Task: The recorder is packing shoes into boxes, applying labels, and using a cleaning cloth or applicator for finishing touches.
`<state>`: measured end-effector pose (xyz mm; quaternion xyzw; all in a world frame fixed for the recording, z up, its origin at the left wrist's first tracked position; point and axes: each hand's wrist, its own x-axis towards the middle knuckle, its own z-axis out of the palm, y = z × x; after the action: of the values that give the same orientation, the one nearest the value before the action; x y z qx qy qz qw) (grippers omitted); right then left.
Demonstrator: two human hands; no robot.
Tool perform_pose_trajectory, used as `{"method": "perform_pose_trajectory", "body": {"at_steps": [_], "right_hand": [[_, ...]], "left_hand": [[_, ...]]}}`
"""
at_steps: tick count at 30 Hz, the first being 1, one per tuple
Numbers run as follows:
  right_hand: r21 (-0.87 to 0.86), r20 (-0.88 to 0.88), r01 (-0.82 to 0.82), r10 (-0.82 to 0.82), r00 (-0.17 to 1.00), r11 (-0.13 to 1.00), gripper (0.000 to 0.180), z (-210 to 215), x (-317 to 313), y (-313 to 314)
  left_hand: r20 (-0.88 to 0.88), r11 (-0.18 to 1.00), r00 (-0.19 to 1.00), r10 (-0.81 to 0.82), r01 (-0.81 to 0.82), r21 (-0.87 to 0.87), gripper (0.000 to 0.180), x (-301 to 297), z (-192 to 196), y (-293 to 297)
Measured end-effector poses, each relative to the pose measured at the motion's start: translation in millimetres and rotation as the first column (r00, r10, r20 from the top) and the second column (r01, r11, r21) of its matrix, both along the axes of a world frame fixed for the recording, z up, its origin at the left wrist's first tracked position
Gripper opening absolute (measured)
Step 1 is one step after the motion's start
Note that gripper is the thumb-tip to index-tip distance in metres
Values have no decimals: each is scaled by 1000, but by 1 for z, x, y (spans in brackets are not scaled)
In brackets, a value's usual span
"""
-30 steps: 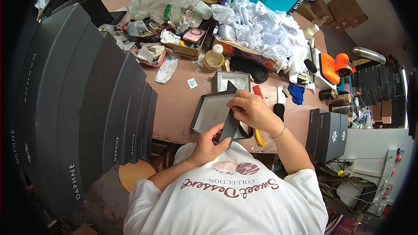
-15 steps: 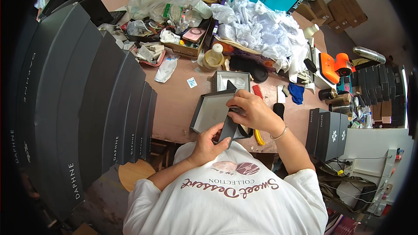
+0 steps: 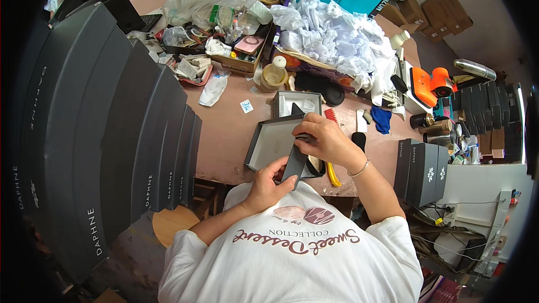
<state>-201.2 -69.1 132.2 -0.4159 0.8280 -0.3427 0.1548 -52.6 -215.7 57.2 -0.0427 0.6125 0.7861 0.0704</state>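
A dark grey shoebox lid (image 3: 271, 145) is tipped up near the table's front edge, its pale inside facing left. My left hand (image 3: 268, 184) grips the lid's near end, thumb on the outer side and fingers around the edge. My right hand (image 3: 321, 137) is closed at the lid's upper right side, pinching a small dark thing against it; its kind is hidden by the fingers. Behind the lid stands an open grey shoebox (image 3: 283, 102) with white tissue and something dark inside. To the right of the lid, partly covered, lies a black-edged item with a light inside (image 3: 315, 165).
A yellow-handled tool (image 3: 334, 175), a red comb-like piece (image 3: 331, 115) and a blue cloth (image 3: 381, 120) lie to the right. Crumpled white tissue (image 3: 331, 33) is heaped at the back. Tall stacks of dark shoeboxes (image 3: 118, 129) wall the left; more boxes (image 3: 422, 171) stand right.
My right hand has shifted very slightly along the lid's side, and the dark thing in its fingers shows a little differently. My left hand keeps its grip on the lid.
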Motion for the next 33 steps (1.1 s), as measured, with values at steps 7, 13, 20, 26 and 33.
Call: {"method": "perform_pose_trajectory", "body": {"at_steps": [7,13,20,26,33], "right_hand": [[-40,-3,7,-8,1000,999,18,-7,-2,3],[-44,-60,-11,8,998,999,19,-5,-1,2],[-18,48,12,-11,999,1000,19,2,0,2],[-7,-40,-19,19,999,1000,19,-3,-3,1],[37,65,14,-16,998,999,17,5,-1,-1]], "left_hand": [[6,1000,1000,-14,14,11,44,0,1,-1],[16,1000,999,-28,28,-2,45,-1,-1,-1],[1,1000,1000,-8,8,8,44,0,-1,0],[4,1000,1000,-19,19,8,44,-1,-2,0],[-12,1000,1000,0,0,12,44,1,-5,0]]}}
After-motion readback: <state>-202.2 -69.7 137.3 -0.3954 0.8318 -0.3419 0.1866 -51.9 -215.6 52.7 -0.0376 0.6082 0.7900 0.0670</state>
